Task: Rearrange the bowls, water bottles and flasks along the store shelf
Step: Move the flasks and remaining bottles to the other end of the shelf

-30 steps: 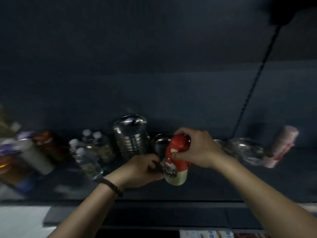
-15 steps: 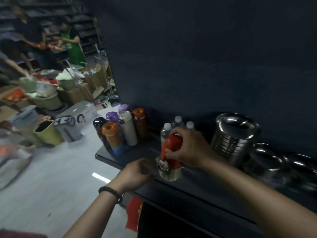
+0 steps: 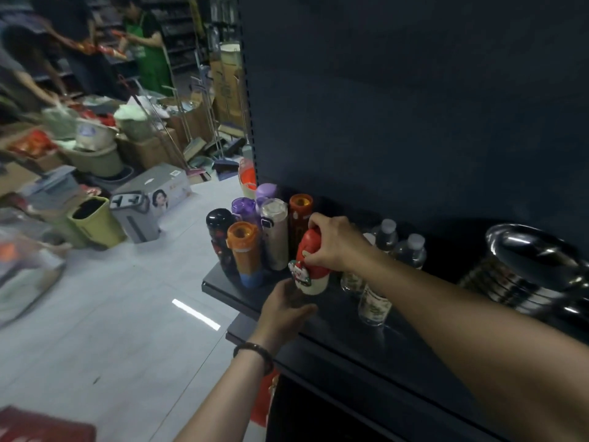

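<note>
Flasks (image 3: pixel 275 237): seven. Six clustered at shelf (image 3: pixel 334 317) end, plus one red flask (image 3: pixel 310 272) just beside them. Water bottles (image 3: pixel 411 250): four, two partly hidden. Bowls (image 3: pixel 522 275): one steel stack, number in it unclear; edge of another bowl at far right.

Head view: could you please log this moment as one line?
right hand: grips red flask | left hand: empty, near flask base | red flask: beside other flasks

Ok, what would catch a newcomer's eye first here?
The right hand grips a red flask by its top near the left end of the shelf, the left hand open just below its base. Beside it stands a cluster of coloured flasks; water bottles and a stack of shiny steel bowls sit further right.
</note>
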Tool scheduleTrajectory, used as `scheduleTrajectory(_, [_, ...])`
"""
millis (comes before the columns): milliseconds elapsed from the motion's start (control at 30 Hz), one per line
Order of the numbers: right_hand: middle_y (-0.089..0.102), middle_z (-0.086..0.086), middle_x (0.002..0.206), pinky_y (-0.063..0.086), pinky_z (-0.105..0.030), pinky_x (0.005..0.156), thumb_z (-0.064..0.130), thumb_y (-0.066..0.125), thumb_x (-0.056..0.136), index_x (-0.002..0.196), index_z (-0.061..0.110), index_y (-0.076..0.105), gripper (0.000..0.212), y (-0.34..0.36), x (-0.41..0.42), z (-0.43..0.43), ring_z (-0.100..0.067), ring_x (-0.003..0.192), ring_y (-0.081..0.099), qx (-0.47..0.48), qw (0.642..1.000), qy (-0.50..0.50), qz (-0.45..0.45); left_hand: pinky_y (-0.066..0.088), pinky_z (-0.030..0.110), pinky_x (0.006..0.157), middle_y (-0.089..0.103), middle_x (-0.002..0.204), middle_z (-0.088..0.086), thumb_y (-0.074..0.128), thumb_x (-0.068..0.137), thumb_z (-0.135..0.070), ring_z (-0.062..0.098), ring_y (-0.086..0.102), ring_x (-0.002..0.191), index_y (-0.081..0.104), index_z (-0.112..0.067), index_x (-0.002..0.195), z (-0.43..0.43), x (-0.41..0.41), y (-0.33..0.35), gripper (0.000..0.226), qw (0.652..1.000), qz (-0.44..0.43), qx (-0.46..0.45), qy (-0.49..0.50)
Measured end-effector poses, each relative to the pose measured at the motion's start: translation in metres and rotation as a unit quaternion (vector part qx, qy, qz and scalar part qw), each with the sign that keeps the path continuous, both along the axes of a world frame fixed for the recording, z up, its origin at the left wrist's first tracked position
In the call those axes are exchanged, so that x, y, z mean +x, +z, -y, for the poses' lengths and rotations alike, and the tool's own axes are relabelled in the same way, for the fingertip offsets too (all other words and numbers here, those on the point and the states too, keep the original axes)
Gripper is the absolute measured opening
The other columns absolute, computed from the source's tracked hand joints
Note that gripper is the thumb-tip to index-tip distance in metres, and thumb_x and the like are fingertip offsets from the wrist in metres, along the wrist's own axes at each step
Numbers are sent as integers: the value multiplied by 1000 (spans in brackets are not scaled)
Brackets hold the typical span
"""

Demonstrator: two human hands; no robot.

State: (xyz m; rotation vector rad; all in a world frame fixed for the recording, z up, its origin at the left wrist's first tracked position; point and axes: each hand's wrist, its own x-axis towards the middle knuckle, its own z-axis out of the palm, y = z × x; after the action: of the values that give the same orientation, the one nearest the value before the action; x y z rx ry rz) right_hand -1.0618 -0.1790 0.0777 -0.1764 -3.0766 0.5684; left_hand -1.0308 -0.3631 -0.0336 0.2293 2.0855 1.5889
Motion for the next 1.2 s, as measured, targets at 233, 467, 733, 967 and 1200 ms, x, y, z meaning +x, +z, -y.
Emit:
scheduleTrajectory(233, [65,-2,111,54,-32,72,49,88,69,118,34,57,60,-21,-38,-1,-24,92,66,0,1000,0,12,58,40,108,51,157,-10,91,66,-47,11,62,134,33,-39,164,-13,-13,-14,114,1000,9,5,-23])
scheduleTrajectory(467, [55,-9,127,59,-41,87,45,89,75,136,30,55,72,-35,-44,2,-31,108,63,26,999,-2,34,61,35,102,38,164,-9,88,83,-35,7,71,115,23,-32,169,-12,-9,-16,108,997,14,-15,-68])
scheduleTrajectory(733, [55,-12,140,57,-48,100,44,86,83,149,29,52,76,-37,-38,7,-35,124,62,11,1000,-7,25,49,34,115,57,154,-5,83,89,-41,14,58,138,51,-24,156,-10,-4,-10,77,975,-88,-173,-106])
scheduleTrajectory(967, [65,-4,124,59,-44,91,51,78,88,137,27,59,58,-2,16,-2,-25,108,67,-24,999,-8,-36,60,30,87,72,118,-5,75,96,-36,11,71,100,69,-25,129,-9,17,26,35,954,-144,-201,-170])
scheduleTrajectory(1200, [72,12,95,58,-33,77,53,70,89,119,36,66,34,28,152,-64,-7,84,68,-71,992,-77,-74,61,36,89,79,109,-6,65,94,-43,15,75,104,74,-26,109,-65,66,86,24,910,-264,-205,-246])
